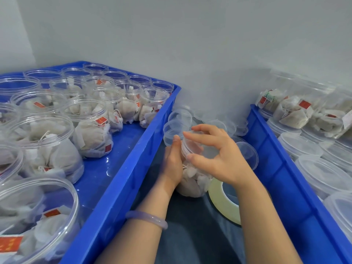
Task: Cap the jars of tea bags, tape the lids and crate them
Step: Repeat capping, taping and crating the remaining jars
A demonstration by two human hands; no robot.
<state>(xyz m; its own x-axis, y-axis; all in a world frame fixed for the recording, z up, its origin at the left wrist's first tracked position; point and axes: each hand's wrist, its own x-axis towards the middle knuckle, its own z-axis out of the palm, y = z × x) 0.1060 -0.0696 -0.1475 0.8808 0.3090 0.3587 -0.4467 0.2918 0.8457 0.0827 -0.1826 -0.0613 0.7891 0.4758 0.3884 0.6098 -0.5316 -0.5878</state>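
Our left hand [172, 161] grips jar [191, 182] steady; right hand [221, 157] fingers curl round lid [191, 142]. We seat lid level, then twist snug.

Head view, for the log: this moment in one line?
capping; left hand holds jar; right hand grips lid; tape roll beside jar

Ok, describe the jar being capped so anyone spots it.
Look between the left crate and the right crate, both blue. Beside the tape roll is one jar of tea bags. Only this jar has the left hand and right hand on it.
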